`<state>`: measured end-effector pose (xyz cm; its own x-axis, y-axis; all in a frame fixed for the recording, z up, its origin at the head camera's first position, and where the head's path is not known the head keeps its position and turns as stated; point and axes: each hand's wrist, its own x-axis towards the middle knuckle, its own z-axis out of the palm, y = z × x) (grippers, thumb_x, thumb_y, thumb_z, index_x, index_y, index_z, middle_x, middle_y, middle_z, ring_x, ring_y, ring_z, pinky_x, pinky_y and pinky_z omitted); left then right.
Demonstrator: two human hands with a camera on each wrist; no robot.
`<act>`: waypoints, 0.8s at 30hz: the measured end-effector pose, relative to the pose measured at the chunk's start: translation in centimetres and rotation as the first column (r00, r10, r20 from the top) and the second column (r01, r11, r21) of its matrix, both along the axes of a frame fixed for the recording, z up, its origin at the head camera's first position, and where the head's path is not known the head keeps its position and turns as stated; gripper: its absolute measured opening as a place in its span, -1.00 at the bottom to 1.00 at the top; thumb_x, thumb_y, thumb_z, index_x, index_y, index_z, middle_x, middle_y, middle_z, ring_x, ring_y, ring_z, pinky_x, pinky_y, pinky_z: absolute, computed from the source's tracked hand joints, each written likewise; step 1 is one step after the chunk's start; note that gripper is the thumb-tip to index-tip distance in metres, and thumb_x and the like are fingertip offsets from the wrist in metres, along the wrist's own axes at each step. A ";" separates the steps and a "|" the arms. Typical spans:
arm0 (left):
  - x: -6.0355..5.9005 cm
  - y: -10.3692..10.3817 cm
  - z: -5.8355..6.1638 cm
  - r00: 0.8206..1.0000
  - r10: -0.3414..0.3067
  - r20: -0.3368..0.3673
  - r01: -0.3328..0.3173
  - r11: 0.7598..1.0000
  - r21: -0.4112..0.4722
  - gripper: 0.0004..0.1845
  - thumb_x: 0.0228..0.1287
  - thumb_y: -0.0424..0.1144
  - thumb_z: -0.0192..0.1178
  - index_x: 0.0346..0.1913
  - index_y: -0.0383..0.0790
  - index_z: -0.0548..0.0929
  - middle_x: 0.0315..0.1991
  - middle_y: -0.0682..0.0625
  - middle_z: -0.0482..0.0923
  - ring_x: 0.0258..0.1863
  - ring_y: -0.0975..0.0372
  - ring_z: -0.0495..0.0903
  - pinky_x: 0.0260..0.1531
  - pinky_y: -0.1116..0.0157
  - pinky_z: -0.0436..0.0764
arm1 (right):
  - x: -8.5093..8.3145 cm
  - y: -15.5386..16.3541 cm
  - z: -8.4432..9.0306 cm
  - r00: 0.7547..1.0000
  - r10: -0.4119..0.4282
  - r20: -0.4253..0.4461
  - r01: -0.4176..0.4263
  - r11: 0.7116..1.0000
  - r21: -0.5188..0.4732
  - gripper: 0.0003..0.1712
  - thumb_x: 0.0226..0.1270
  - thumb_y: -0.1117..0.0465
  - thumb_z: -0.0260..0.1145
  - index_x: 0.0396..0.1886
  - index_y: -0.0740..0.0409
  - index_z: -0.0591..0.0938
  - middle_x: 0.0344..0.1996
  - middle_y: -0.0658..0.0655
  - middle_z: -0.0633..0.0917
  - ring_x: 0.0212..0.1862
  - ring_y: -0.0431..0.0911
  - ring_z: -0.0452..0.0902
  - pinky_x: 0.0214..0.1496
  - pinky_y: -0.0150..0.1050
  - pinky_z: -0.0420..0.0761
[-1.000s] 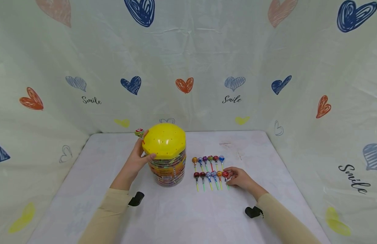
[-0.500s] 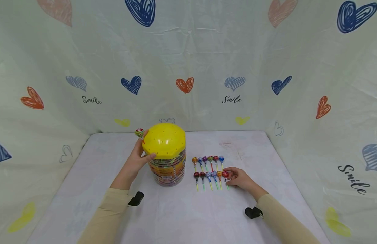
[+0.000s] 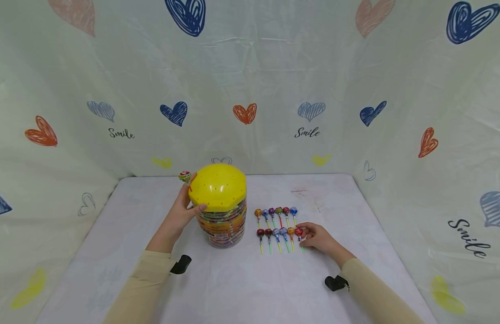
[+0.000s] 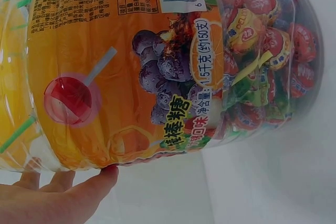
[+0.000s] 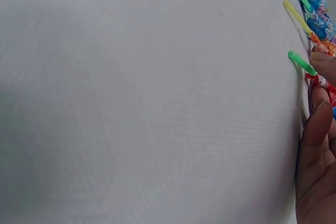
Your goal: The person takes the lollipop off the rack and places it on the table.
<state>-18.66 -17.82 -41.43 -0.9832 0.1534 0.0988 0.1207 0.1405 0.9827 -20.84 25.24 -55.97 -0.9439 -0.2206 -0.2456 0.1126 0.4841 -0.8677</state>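
A large clear jar (image 3: 222, 231) with a domed yellow lid (image 3: 218, 186) stands left of the table's middle. My left hand (image 3: 182, 213) grips its upper left side, thumb over the lid's front edge. A green-and-red wrapped lollipop (image 3: 185, 176) sticks out beside those fingers. In the left wrist view, the jar's orange label (image 4: 100, 72) and wrapped lollipops (image 4: 262, 45) inside show. My right hand (image 3: 318, 236) pinches a red lollipop (image 3: 299, 232) at the right end of the front row. Its green stick (image 5: 300, 61) points out between thumb and fingers in the right wrist view.
Two rows of lollipops lie on the white table (image 3: 250, 292): a back row with a blue lollipop (image 3: 293, 210) at its right end, and a front row with a dark one (image 3: 260, 232) at its left. Behind hangs a curtain (image 3: 274, 81) printed with hearts.
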 end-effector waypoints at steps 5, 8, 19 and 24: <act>0.1 0.1 0.1 1.000 0.004 0.006 -0.004 1.000 -0.002 -0.11 0.35 -0.25 0.24 0.56 0.15 -0.07 0.56 -0.05 -0.17 0.51 -0.07 -0.25 0.29 -0.34 -0.04 | 0.1 0.1 0.0 1.000 0.019 -0.014 -0.019 1.000 0.010 -0.33 0.01 0.39 0.53 0.19 0.24 0.55 -0.33 0.10 0.55 -0.49 -0.11 0.35 -0.53 -0.35 0.41; 0.2 0.2 0.1 1.000 0.003 0.003 -0.003 1.000 -0.002 -0.11 0.35 -0.26 0.24 0.56 0.15 -0.08 0.56 -0.05 -0.16 0.51 -0.06 -0.24 0.29 -0.34 -0.04 | 0.1 0.1 0.0 1.000 0.027 -0.015 -0.027 1.000 0.005 -0.32 0.01 0.39 0.53 0.20 0.26 0.54 -0.32 0.10 0.54 -0.47 -0.11 0.34 -0.52 -0.35 0.40; 0.0 0.1 -0.1 1.000 0.008 -0.005 -0.008 1.000 -0.012 -0.10 0.35 -0.24 0.25 0.56 0.15 -0.07 0.56 -0.06 -0.15 0.51 -0.06 -0.24 0.29 -0.35 -0.04 | 0.1 0.4 0.3 0.998 0.059 -0.008 -0.059 0.998 -0.020 -0.31 0.06 0.42 0.49 0.25 0.29 0.49 -0.33 0.11 0.54 -0.44 -0.10 0.36 -0.49 -0.34 0.44; -0.1 0.0 -0.3 1.000 0.004 -0.010 -0.004 1.000 -0.009 -0.09 0.33 -0.24 0.27 0.56 0.15 -0.07 0.56 -0.05 -0.17 0.51 -0.07 -0.24 0.29 -0.36 -0.04 | 0.2 0.7 0.5 0.997 0.077 -0.019 -0.078 0.997 -0.026 -0.29 0.06 0.41 0.48 0.26 0.32 0.47 -0.32 0.13 0.56 -0.45 -0.09 0.40 -0.47 -0.32 0.49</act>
<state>-18.76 -17.87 -41.75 -0.9828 0.1503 0.1073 0.1300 0.1501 0.9801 -20.66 25.97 -55.42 -0.9279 -0.2997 -0.2217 0.0598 0.4674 -0.8820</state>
